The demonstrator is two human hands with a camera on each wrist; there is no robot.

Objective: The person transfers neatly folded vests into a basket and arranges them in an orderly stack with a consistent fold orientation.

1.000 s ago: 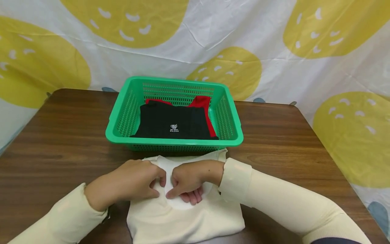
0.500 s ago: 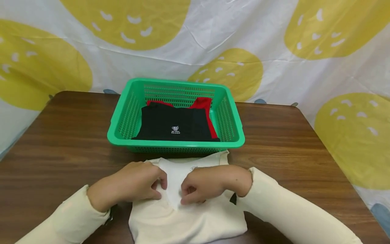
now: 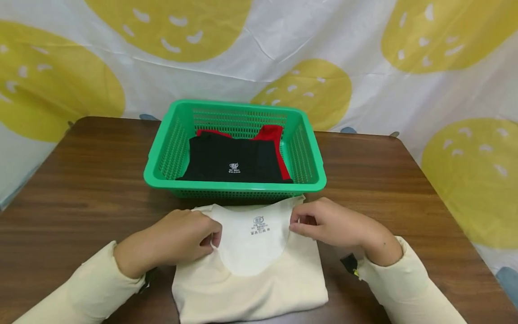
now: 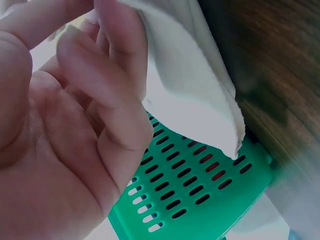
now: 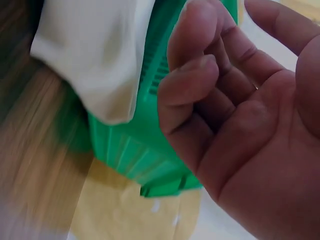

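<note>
A folded cream shirt (image 3: 283, 288) lies on the table in front of the basket, its wide round neckline facing up. Inside the neck a white panel (image 3: 247, 252) shows a small printed label (image 3: 259, 225). My left hand (image 3: 182, 236) pinches the left edge of the neckline between thumb and fingers. On the opposite side my right hand (image 3: 329, 222) pinches the right edge, thumb and forefinger tips together at the cloth. In both wrist views the other fingers are loosely curled, and a pale shoulder corner of the shirt (image 4: 195, 100) hangs beside them.
A green slotted basket (image 3: 234, 185) stands just beyond the shirt. In it lie a black garment (image 3: 214, 157) with a white print and a red garment (image 3: 273, 132) beneath. The brown wooden table (image 3: 93, 180) backs onto a curtain (image 3: 218, 76) with yellow shapes.
My right hand has moved from the middle of the neck opening out to its right edge and taken hold there, uncovering the printed label. My left hand stays at the left edge.
</note>
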